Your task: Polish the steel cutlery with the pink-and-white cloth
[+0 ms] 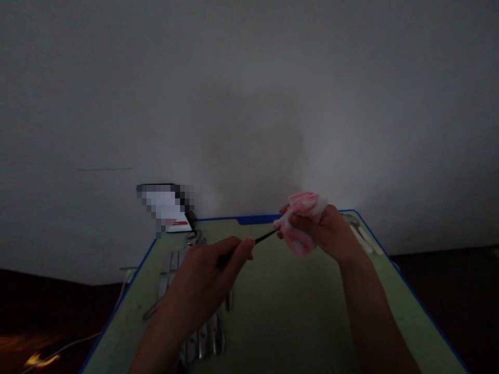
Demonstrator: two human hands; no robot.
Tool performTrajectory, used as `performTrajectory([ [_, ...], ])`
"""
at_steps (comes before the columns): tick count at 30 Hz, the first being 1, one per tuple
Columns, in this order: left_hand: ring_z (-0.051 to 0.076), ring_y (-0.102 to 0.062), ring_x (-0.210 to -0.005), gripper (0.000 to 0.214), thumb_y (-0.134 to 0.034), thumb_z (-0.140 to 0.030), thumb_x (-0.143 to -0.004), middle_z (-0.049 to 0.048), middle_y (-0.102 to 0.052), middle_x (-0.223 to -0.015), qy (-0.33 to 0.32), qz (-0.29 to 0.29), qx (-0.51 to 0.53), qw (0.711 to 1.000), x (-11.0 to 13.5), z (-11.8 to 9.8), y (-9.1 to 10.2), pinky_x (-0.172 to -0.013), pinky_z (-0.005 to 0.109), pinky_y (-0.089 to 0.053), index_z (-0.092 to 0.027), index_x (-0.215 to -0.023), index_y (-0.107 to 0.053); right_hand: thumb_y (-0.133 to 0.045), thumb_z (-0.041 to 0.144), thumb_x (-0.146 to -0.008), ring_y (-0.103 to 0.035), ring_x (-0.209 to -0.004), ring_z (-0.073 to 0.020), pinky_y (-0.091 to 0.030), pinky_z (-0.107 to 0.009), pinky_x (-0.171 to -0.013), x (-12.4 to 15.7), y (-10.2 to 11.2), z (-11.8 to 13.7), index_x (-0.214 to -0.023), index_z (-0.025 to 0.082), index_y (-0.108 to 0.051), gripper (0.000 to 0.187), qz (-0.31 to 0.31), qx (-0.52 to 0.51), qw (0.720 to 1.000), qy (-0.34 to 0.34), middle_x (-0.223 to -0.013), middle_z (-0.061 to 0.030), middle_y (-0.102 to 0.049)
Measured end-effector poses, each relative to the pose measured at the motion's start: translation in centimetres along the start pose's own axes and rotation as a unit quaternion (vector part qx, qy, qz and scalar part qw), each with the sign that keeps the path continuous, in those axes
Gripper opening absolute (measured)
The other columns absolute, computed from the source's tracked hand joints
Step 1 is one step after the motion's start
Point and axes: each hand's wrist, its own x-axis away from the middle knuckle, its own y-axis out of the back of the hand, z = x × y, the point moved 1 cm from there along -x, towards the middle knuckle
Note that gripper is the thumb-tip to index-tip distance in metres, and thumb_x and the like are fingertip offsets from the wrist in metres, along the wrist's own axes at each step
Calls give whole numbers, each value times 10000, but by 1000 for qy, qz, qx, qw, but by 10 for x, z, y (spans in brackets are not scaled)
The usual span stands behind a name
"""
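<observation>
My left hand (pixel 218 265) is closed in a pinch on one end of a thin dark utensil (pixel 265 237), held above the table. My right hand (pixel 325 231) is closed around a pink and white cloth (pixel 302 208) that wraps the utensil's other end. Both hands hover over the green table top (pixel 284 306), which has a blue edge. Under my left forearm several silver pieces of cutlery (pixel 206 335) lie in a row on the table.
A few light-coloured utensils (pixel 364 236) lie at the table's far right corner. A small box or card (pixel 171 208) stands at the far left corner against the grey wall. A white cable (pixel 70 345) runs along the dark floor to the left.
</observation>
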Motion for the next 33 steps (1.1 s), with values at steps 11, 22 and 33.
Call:
performTrajectory([
  [11, 105, -546, -504, 345, -362, -412, -899, -59, -594, -550, -8, 44, -13, 999, -5, 0, -13, -529, 201, -354, -217, -799, -629, -544, 403, -811, -649, -808, -175, -487, -315, -793, -12, -28, -3, -868, 190, -657, 248, -104, -92, 989, 52, -869, -50, -689],
  [22, 116, -586, -594, 324, -396, -433, -886, -38, -659, -669, -26, 79, -35, 996, -6, 14, -7, -550, 204, -357, -227, -833, -641, -630, 361, -749, -652, -885, -178, -490, -324, -830, -3, 4, 0, -962, 183, -651, 279, -1, 10, 1000, -8, -956, -61, -699],
  [33, 116, -590, -583, 339, -383, -423, -890, -24, -664, -661, -30, 82, -46, 995, -6, 9, -8, -560, 211, -367, -217, -825, -645, -608, 352, -769, -659, -868, -166, -500, -338, -828, -2, 6, -1, -997, 185, -633, 283, 32, -7, 999, -33, -947, -60, -705],
])
